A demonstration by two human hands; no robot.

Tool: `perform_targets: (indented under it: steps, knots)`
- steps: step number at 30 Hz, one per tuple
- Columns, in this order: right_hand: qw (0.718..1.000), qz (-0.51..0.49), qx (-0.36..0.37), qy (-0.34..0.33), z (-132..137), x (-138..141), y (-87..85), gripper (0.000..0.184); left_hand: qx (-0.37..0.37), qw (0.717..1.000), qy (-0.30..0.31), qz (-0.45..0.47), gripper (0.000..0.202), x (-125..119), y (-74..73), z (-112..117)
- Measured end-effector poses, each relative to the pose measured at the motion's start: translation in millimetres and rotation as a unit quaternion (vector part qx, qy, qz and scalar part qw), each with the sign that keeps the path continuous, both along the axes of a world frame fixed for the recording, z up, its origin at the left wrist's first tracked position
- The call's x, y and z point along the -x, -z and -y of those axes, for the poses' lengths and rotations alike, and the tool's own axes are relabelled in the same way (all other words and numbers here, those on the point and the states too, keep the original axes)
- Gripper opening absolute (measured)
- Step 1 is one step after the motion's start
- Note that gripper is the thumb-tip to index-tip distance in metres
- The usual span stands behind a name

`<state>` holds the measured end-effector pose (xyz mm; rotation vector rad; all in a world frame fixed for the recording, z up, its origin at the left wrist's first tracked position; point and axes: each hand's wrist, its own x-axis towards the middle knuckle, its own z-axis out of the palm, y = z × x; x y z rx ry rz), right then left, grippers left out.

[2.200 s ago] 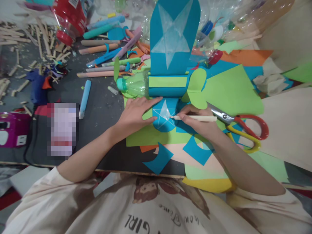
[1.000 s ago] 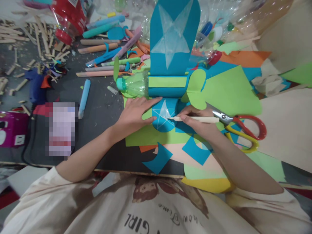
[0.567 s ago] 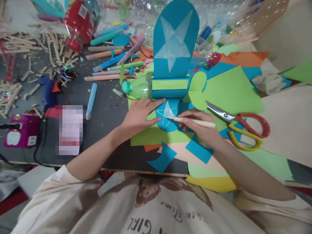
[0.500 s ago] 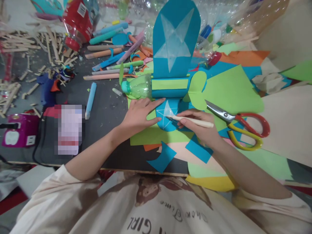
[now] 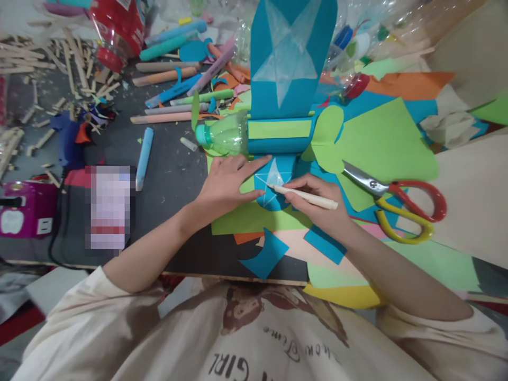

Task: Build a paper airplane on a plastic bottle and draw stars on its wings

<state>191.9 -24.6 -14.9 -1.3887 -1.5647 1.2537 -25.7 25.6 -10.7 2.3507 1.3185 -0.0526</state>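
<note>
Fingers spread, my left hand (image 5: 220,182) presses flat on the left side of a rounded blue paper piece (image 5: 273,202). A white star outline is drawn on that piece, and its upper part is filled in white. My right hand (image 5: 321,203) is closed around a cream-coloured marker pen (image 5: 307,196), whose tip touches the star's middle. Just beyond lies a clear plastic bottle (image 5: 228,133) with a teal cap, wrapped in blue paper with a green strip (image 5: 280,129). A larger blue paper wing (image 5: 257,95) with a white-filled star extends from it. Green rounded paper pieces (image 5: 328,124) sit at its right end.
Scissors (image 5: 375,186) with red and yellow handles lie right of my right hand. Several markers (image 5: 170,75), wooden sticks (image 5: 75,66), a blue glue gun (image 5: 67,140) and a phone (image 5: 109,206) are on the left. Paper scraps (image 5: 265,254) lie near the table's front edge.
The pen has shifted slightly left and down within the star, and the white-filled area now reaches a bit further. My left hand stays in place; the camera view has moved slightly.
</note>
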Motion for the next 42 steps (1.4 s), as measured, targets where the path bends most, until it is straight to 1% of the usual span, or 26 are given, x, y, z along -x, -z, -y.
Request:
perform_targets:
  steps: [3, 6, 13, 17, 25, 30, 33, 37, 39, 42]
  knots:
    - [1.000, 0.018, 0.005, -0.004, -0.1, -1.0, -0.6, 0.019, 0.010, 1.000, -0.002, -0.004, 0.064, -0.7, -0.6, -0.5]
    - [1.000, 0.028, 0.000, -0.007, -0.4, -1.6, -1.0, 0.019, 0.003, 1.000, -0.001, 0.002, 0.064, -0.7, 0.5, -0.7]
    - [1.000, 0.016, -0.005, -0.019, -0.3, -2.1, -1.3, 0.017, -0.002, 1.000, -0.006, 0.014, 0.055, 1.2, 2.7, -0.3]
    - [0.999, 0.024, -0.024, -0.023, 0.9, -1.1, -2.2, 0.016, -0.007, 1.000, -0.004, 0.019, 0.055, 2.2, 3.9, -1.0]
    - [0.997, 0.012, -0.043, -0.061, 0.8, -0.4, -4.9, 0.012, -0.006, 1.000, -0.004, 0.024, 0.055, 2.2, 3.8, -1.0]
    - [0.996, 0.014, -0.023, -0.084, 0.4, -1.0, -3.8, 0.013, -0.008, 1.000, -0.005, 0.022, 0.055, 2.1, 4.0, -1.2]
    - [0.995, 0.017, -0.025, -0.094, 0.2, -1.9, -3.0, 0.016, -0.010, 1.000, -0.004, 0.021, 0.055, 2.3, 4.1, -1.3]
    - [0.993, 0.011, -0.023, -0.113, -0.2, -2.7, -3.7, 0.016, -0.009, 1.000, -0.004, 0.026, 0.056, 2.8, 4.5, -1.0]
    - [0.995, 0.008, -0.008, -0.100, -0.5, -2.7, -3.8, 0.018, -0.009, 1.000, -0.007, 0.028, 0.056, 2.9, 4.7, -0.9]
    - [0.999, -0.015, 0.021, -0.045, -1.8, -3.0, -3.3, 0.029, -0.010, 0.999, -0.007, 0.030, 0.056, 2.7, 4.6, -0.9]
